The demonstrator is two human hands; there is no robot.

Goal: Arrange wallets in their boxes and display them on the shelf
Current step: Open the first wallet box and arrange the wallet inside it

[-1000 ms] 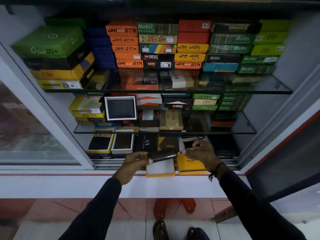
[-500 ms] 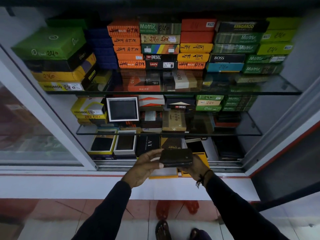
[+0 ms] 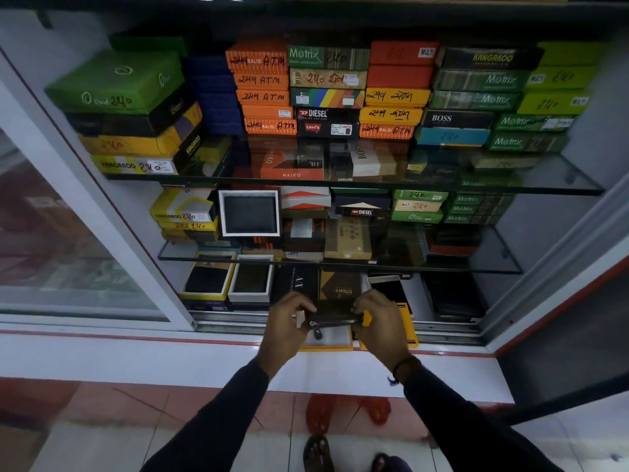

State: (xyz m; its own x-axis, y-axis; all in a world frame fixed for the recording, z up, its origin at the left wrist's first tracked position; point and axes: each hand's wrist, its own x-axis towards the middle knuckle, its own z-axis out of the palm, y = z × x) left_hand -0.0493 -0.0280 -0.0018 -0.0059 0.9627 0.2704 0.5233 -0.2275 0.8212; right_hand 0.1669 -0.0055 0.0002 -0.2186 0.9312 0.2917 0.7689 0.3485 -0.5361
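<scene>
A dark zip wallet (image 3: 335, 318) is held flat between both hands at the cabinet's front edge, its zipper side facing me and the zip pull hanging down. My left hand (image 3: 285, 327) grips its left end and my right hand (image 3: 380, 323) grips its right end. Directly under the wallet lies an open yellow box (image 3: 328, 342) with a white inside. Its yellow lid (image 3: 406, 327) rests to the right, mostly hidden by my right hand.
Two glass shelves (image 3: 551, 185) above carry stacks of coloured wallet boxes. On the bottom level stand two open boxes with dark wallets (image 3: 207, 279), black boxes (image 3: 296, 284) and a phone-like item (image 3: 391, 289). A sliding glass door (image 3: 68, 233) stands at the left.
The wallet has turned from its broad face toward me to flat with the zipper edge facing me, and both hands have lowered it over the open yellow box.
</scene>
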